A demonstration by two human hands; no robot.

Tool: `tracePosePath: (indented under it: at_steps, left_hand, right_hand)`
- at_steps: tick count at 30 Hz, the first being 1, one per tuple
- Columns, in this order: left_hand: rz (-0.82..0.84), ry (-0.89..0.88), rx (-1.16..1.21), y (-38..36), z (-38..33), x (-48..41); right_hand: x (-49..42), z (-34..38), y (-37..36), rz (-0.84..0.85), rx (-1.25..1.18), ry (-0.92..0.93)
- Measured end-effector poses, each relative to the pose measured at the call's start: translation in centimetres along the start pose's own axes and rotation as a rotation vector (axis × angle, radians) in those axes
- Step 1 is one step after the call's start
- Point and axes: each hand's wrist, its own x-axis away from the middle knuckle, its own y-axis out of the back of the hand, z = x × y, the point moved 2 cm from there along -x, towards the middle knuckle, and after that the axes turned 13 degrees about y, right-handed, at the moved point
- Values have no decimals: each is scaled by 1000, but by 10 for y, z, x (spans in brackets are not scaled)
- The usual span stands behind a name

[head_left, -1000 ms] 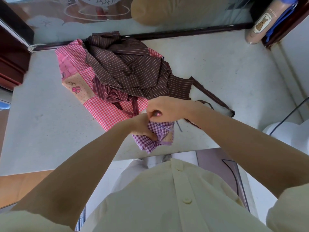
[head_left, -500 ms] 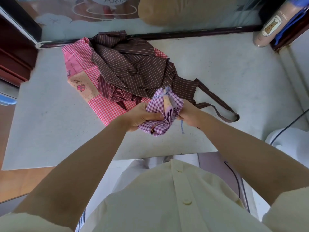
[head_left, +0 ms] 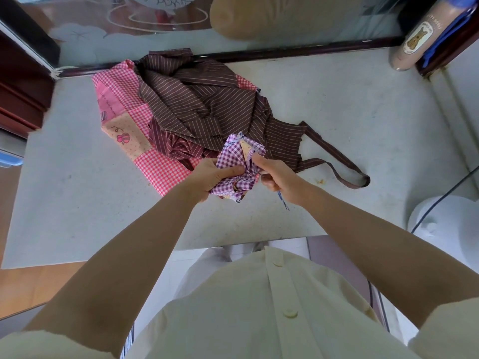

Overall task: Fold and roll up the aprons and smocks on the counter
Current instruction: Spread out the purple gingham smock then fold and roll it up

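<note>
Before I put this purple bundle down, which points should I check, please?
1. The left hand grips the purple bundle: ok.
2. The right hand holds the tie: ok.
3. End of the tie tucked in: not ok, it hangs loose below the hand.
4. Bundle rolled tight: not ok, corners stick out on top.
5. Free spot on the counter to the right: ok.
6. The brown apron and pink apron folded: not ok, both lie in a heap.

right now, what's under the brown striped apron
A pink checked apron lies under the brown striped apron, on the counter. Its left side and near corner show. The rest is covered, so anything else beneath cannot be seen.
</note>
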Motion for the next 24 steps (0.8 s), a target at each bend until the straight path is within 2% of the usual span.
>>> tracePosePath:
  at_steps: [4,8,11,13,14,20,24]
  left_hand:
    - [-93,-72,-51,-6,3,-1]
    - [-176,-131,-57,-17,6,-2]
    - [-138,-117,183,-11,13,-5]
    - [-169,-173,370,-4,15,-4]
    - [-214,-219,374,0,16,-4]
    - [-392,-606,-96,-1,14,-2]
    - [-436,-715,-475,-6,13,-1]
  right_hand:
    - [-1,-2,-7,-17,68,21]
    - [-2,-4,-8,-121,6,67]
    - [-4,-5,-3,-131,-42,70]
    - [-4,-10,3,-157,-20,36]
    - [-4,-13,5,-158,-2,16]
    - [-11,-22,7,-141,29,-15]
    - [-25,-33,14,-167,109,-23]
